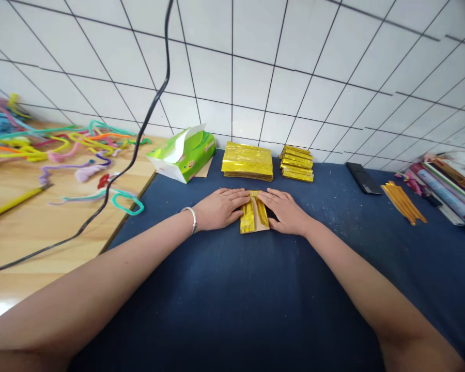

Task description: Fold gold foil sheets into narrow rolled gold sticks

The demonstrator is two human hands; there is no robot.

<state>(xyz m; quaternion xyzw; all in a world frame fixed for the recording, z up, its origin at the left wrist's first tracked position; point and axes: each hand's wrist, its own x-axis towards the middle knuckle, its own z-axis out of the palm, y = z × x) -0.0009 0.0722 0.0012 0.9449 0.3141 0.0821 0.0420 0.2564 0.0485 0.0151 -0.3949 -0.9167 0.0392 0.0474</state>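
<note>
A sheet of gold foil paper (247,217) with a plain brown back lies on the dark blue table cover. Its left side is folded flat toward the middle, and its right flap stands partly raised, showing the brown inner face. My left hand (220,207), with a silver bangle at the wrist, lies with fingers stretched out, their tips on the upper left of the sheet. On the opposite side, my right hand (287,211) has its fingers at the top of the raised flap and its thumb near the lower right edge.
Behind the hands stand a stack of gold paper (247,160) and a pile of folded gold strips (296,163). A green tissue box (186,154) is left. Rightward lie a black phone (363,178) and orange-gold strips (403,202). A black cable (155,101) crosses the left side, over pipe cleaners (127,201).
</note>
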